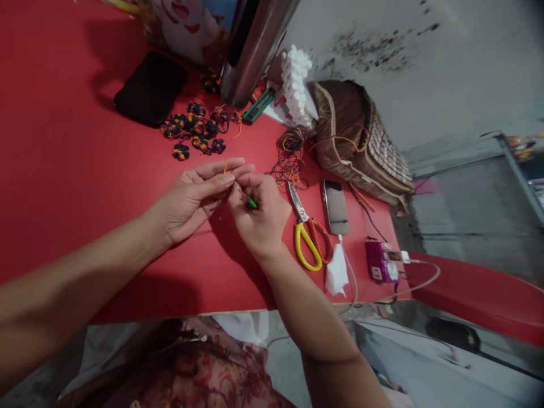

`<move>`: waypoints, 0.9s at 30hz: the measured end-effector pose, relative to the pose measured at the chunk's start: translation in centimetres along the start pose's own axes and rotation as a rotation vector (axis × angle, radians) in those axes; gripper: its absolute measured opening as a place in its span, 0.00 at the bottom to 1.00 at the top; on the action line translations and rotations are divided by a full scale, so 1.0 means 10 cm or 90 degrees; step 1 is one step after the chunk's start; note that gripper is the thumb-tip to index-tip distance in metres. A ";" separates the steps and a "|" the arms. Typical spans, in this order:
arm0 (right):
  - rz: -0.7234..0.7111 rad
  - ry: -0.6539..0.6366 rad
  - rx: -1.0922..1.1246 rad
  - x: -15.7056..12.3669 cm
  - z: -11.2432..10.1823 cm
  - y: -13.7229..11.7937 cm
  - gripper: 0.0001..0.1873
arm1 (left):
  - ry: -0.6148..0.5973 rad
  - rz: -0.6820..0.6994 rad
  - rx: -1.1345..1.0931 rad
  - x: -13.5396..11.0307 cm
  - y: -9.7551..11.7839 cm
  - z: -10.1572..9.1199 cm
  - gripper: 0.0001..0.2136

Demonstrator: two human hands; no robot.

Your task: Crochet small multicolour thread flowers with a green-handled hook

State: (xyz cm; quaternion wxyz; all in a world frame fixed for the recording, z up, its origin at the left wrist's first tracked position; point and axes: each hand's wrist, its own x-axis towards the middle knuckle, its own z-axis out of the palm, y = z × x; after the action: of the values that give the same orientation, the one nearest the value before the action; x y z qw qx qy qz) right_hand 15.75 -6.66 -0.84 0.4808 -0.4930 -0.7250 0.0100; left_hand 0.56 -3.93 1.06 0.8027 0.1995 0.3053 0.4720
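Both hands meet over the red table [63, 170]. My left hand [191, 198] has its fingers stretched toward the right and pinches an orange yarn end [225, 166] between thumb and fingers. My right hand [259, 212] is closed around a green-handled crochet hook [250, 200], its tip at the left fingertips. Several small multicoloured crocheted flowers [195, 129] lie beyond the hands. A tangle of coloured yarn [290, 153] sits just right of the hands.
Yellow-and-red-handled scissors [308, 232], a phone [335, 207] on a cable, a purple charger box [381, 262] and a white scrap [337, 273] lie at the right. A black pouch [151, 88], a metal cylinder [255, 45], white foam [296, 85] and a brown bag [357, 136] stand behind.
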 end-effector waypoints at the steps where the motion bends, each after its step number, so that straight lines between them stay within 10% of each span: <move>1: -0.002 0.005 -0.010 0.00 0.00 0.01 0.06 | 0.002 0.009 0.017 -0.01 0.00 0.01 0.10; 12: 0.117 0.015 0.124 0.01 0.02 -0.02 0.06 | 0.026 0.075 0.122 -0.03 0.06 -0.01 0.09; 27: 0.557 -0.299 0.564 0.27 -0.42 0.04 0.17 | 0.012 0.061 0.156 0.02 0.28 -0.15 0.08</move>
State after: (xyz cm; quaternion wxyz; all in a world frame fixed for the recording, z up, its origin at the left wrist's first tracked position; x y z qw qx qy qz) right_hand 18.84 -6.43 3.11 0.4192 -0.4821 -0.4708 0.6085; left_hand -2.17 -2.36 1.61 0.7460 0.3058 0.3580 0.4710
